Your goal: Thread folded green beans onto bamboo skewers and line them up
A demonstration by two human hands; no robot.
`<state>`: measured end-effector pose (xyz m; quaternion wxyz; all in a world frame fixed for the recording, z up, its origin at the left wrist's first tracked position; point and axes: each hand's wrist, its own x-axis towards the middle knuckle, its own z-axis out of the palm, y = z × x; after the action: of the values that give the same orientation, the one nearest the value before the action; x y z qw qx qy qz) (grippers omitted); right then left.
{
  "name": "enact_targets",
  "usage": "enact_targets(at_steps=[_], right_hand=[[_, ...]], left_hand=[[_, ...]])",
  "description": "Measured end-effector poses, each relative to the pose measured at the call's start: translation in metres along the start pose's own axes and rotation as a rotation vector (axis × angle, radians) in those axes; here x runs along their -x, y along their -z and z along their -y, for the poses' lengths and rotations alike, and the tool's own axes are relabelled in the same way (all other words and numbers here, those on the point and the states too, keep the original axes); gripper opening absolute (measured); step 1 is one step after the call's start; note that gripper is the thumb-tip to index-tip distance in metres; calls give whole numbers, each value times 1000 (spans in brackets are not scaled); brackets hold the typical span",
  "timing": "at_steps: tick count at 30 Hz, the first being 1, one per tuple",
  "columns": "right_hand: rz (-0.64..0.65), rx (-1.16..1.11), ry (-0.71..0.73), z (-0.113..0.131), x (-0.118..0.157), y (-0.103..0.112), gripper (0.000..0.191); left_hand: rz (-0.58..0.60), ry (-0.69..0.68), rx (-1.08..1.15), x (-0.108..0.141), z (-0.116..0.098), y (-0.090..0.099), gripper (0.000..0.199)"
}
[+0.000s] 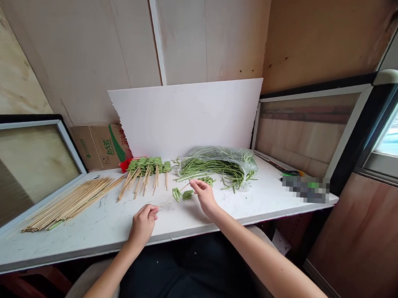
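Observation:
My left hand (144, 221) is closed near the table's front edge, and a thin, blurred bamboo skewer pokes out of its fingertips. Farther right, my right hand (202, 194) pinches the end of a thin bamboo skewer (184, 186). Whether both hands grip the same skewer I cannot tell. Close to the right fingertips are two small bundles of cut green beans, one on the left (176, 194) and another (187, 194) just below the hand. More cut bean pieces (206, 180) lie behind the right hand, which partly hides them.
Finished bean skewers (148, 166) are piled at the back beside a cardboard box (99, 146). Loose bamboo skewers (72, 202) spread over the left of the white table (108, 226). A clear plastic bag (218, 161) of long beans lies back right, before a white board (187, 117).

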<state>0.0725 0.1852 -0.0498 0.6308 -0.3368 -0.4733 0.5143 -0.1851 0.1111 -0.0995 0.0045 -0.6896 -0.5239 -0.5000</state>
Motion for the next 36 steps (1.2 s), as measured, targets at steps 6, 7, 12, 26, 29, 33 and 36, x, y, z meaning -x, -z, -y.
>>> enact_targets(at_steps=[6,7,12,26,29,33,36], right_hand=[[-60,10,-6,-6,7,-8,47],[-62,11,-3,-7,7,-8,47],[-62,9,6,-10,8,-10,47],[92,57,94,6,-1,-3,35],[95,49,97,9,3,-6,34],[86,33,106,15,9,-12,33],[87,48,118,19,12,-14,34]], left_hand=[[20,24,-7,1,6,-1,17],[25,28,-9,1,7,-1,17],[38,38,-7,2,8,-1,17],[56,108,113,-2,1,1,24],[60,134,144,-2,3,0,26],[77,147,164,-2,3,1,26],[64,112,102,-3,1,3,25]])
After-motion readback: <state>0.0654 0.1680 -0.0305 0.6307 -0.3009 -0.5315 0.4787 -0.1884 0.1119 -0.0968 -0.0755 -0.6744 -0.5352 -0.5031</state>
